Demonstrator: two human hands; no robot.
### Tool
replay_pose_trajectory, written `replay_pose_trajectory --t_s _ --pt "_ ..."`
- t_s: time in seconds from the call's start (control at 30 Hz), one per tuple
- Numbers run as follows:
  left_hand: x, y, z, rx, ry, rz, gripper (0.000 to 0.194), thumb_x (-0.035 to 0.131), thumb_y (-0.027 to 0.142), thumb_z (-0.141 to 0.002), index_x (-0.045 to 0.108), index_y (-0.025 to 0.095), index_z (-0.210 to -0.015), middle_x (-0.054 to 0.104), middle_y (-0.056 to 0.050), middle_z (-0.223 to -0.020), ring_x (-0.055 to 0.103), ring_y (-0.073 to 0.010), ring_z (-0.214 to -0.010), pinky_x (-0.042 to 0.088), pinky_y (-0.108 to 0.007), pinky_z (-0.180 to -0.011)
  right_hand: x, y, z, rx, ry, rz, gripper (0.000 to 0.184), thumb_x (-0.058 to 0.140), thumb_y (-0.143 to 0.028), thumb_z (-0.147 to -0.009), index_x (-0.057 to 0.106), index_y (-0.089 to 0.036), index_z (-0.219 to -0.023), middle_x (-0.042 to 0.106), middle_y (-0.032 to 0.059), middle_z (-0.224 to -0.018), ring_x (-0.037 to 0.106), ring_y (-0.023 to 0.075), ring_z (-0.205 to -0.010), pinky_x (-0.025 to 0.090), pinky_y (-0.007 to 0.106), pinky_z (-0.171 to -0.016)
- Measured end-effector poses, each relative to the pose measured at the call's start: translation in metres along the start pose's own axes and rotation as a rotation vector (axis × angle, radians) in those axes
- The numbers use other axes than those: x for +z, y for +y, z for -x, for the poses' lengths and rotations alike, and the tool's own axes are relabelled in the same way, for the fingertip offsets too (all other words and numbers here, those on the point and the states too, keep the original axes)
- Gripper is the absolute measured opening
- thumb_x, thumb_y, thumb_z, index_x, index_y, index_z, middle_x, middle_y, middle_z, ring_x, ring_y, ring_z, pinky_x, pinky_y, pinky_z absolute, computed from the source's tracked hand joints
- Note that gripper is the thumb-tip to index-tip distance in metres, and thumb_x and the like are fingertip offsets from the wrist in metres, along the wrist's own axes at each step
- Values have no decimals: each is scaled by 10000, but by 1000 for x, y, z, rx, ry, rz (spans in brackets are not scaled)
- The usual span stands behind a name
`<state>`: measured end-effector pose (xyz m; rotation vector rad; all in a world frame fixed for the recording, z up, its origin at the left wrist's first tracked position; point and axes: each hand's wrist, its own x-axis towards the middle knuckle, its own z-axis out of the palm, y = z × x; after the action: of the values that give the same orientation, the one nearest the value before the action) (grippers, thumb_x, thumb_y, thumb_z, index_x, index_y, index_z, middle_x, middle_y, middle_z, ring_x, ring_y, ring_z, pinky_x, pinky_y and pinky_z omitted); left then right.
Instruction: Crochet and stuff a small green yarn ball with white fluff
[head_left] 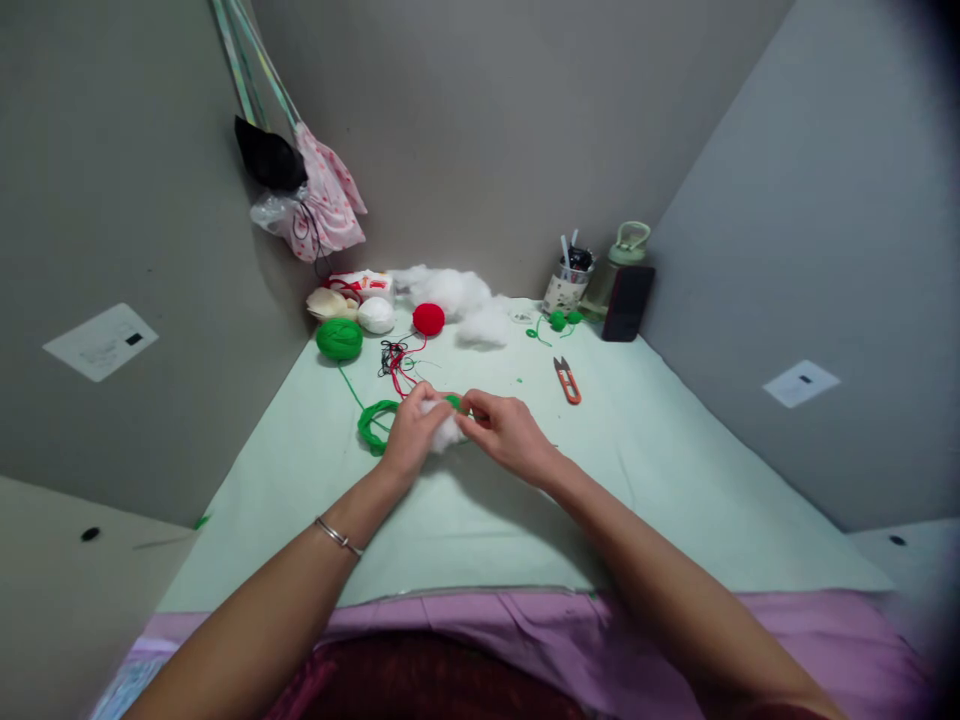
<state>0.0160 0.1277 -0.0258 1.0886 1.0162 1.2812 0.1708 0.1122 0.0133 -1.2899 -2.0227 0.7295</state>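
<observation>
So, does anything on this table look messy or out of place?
Yes: beyond the left hand, black thread and loose red yarn lie in a jumble, unlike the neatly wound green ball. Nothing looks plainly spilled or damaged.

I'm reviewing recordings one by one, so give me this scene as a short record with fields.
Left hand: holds white fluff
Right hand: pinched beside the fluff and a green piece
Left of hands: green yarn loop
Behind hands: green ball, white ball, red ball
Beyond right hand: orange-handled snips
Back of table: fluff pile, cup, bottle, dark phone
</observation>
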Motion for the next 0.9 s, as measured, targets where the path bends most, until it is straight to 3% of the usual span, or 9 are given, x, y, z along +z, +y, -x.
replay_pose_trajectory --t_s 0.13,0.3,0.4,0.53,0.73,0.9 --pt "3 5 6 -47 -80 87 284 725 356 -744 478 221 -780 618 41 -657 545 -122 -541 401 -218 -513 -3 0 0 5 69 46 224 603 -280 -844 505 -209 -656 456 -56 -573 341 110 -545 264 252 -602" --pt "-1 16 6 -96 -144 189 354 636 549 -826 542 208 -815 683 -30 -842 622 -165 -679 484 -248 -553 -8 8 -2 47 122 -15 292 579 -329 -857 467 -204 -618 427 -51 -562 345 110 -561 271 245 -573" --pt "-8 18 3 -129 -187 194 333 769 455 -741 582 186 -797 693 -40 -860 609 -143 -666 482 -227 -554 -10 15 -4 49 105 -49 292 572 -356 -862 477 -201 -634 409 -52 -572 350 111 -575 271 239 -556" --pt "-10 16 2 -147 -205 167 373 871 381 -627 595 177 -774 618 14 -713 532 -94 -570 411 -187 -496 -11 17 -3 37 47 -53 218 564 -318 -869 548 -192 -692 455 -54 -572 381 110 -566 287 238 -563" --pt "-7 7 0 -115 -152 101 400 853 365 -605 542 196 -791 553 54 -628 476 -82 -503 355 -195 -476 -10 9 0 -16 -25 -1 191 488 -257 -929 564 -197 -764 494 -43 -634 411 122 -600 302 247 -618" --pt "-5 1 -3 -3 -73 64 338 778 248 -609 481 208 -767 660 9 -817 577 -118 -687 436 -222 -622 -2 1 5 -62 -66 71 159 488 -200 -935 589 -208 -812 518 -32 -639 411 132 -583 288 254 -624"
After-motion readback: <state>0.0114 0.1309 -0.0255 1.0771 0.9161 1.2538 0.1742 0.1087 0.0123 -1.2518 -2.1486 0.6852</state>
